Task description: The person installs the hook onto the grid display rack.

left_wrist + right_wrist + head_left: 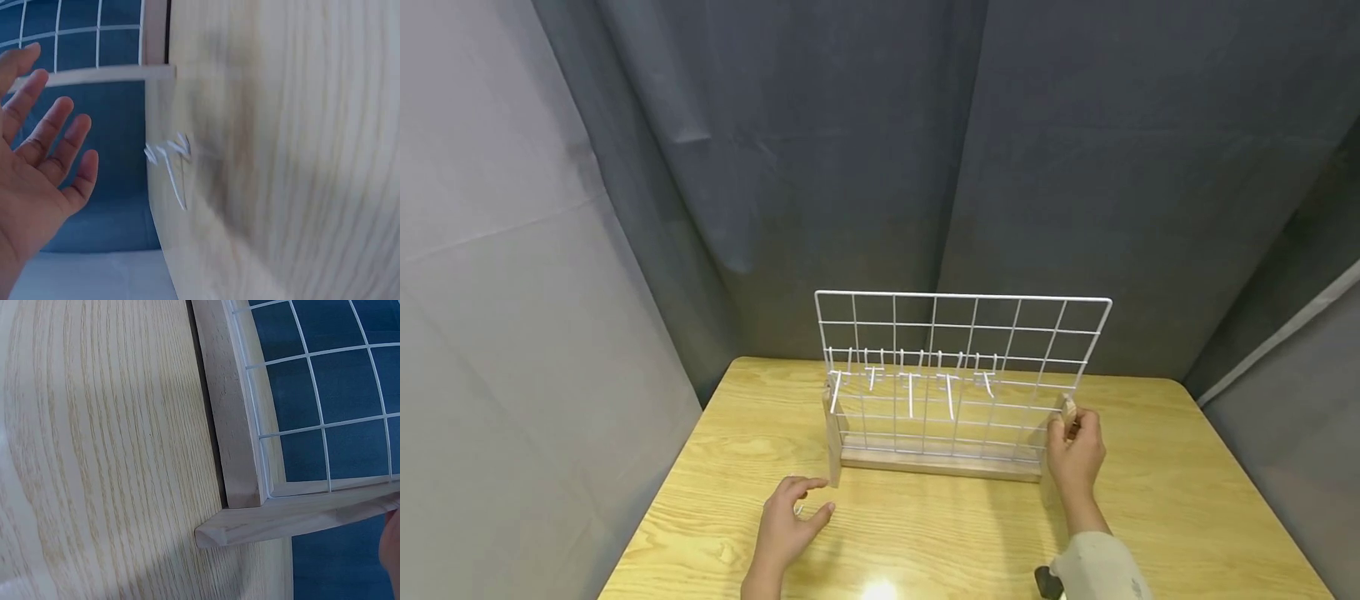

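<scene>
A white wire grid rack (pixel 970 297) stands upright in a wooden frame (pixel 940 464) on the table. Several white wire hooks (pixel 911 396) hang in a row across the left and middle of the grid. At the frame's right end, my right hand (pixel 1077 454) grips the top of the wooden side post (pixel 300 519); only a bit of that hand shows in the right wrist view. My left hand (pixel 786 529) is held over the table at front left, fingers spread and holding nothing. Beside it a loose white wire hook (pixel 172 165) lies on the table, partly hidden by the hand in the head view.
The wooden table (pixel 722 467) extends around the rack on all sides. Dark grey curtains (pixel 850 167) hang behind it, with a light grey curtain (pixel 512 333) at the left. A small black object (pixel 1047 582) lies beside the right sleeve (pixel 1101 567).
</scene>
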A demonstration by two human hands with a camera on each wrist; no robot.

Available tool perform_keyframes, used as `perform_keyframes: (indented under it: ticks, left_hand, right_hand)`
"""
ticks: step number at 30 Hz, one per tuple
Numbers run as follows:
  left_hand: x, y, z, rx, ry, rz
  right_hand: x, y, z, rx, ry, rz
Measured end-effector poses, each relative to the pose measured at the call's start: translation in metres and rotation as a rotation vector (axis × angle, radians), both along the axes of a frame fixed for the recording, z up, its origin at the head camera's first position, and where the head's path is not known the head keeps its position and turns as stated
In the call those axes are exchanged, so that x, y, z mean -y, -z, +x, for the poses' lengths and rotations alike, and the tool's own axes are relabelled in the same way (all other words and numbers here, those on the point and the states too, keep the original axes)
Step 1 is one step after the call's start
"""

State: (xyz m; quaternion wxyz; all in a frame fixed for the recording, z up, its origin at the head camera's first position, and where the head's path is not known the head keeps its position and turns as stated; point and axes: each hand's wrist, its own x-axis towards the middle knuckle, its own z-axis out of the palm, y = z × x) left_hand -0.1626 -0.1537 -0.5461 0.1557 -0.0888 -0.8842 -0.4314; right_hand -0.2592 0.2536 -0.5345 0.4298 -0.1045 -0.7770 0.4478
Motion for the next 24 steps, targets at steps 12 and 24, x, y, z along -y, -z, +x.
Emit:
perform_keyframes:
  ticks: [12, 24]
  left_hand:
    - [0.035, 0.015, -0.006, 0.072, -0.049, 0.074]
    - [0.062, 0.029, -0.013, 0.264, -0.116, 0.155]
  right_hand:
    - [0.0, -0.001, 0.0, -0.008, 0.0, 0.005]
    - [-0.001, 0.0, 0.0, 0.038, 0.01, 0.017]
